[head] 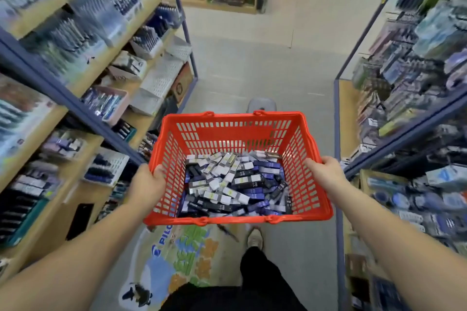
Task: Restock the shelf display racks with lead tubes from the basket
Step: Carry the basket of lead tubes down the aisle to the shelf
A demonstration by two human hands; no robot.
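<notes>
On the left, a long shelf unit [83, 98] with blue rails runs from near to far. It is packed with blurred racks of pens and small packets, and white mesh trays [161, 76] sit toward its far end. The left hand [146, 184] grips the left rim of the red basket [232, 115], with its fingers curled over the edge and clamped on the plastic. The basket is held in the air over the middle of the aisle, between the two shelf units and touching neither. The lead tubes [235, 182] lie inside it in a loose heap of black, blue and white cases that covers the bottom. Beneath the basket a coloured floor sticker [182, 247] shows, along with a pale shoe [255, 237] and a dark trouser leg [260, 272]. Just beyond the far rim stands a grey stool [261, 103]. The right hand [326, 174] clamps the right rim, thumb lying along the top edge. On the right, a second shelf unit [404, 88] holds hanging packets.
</notes>
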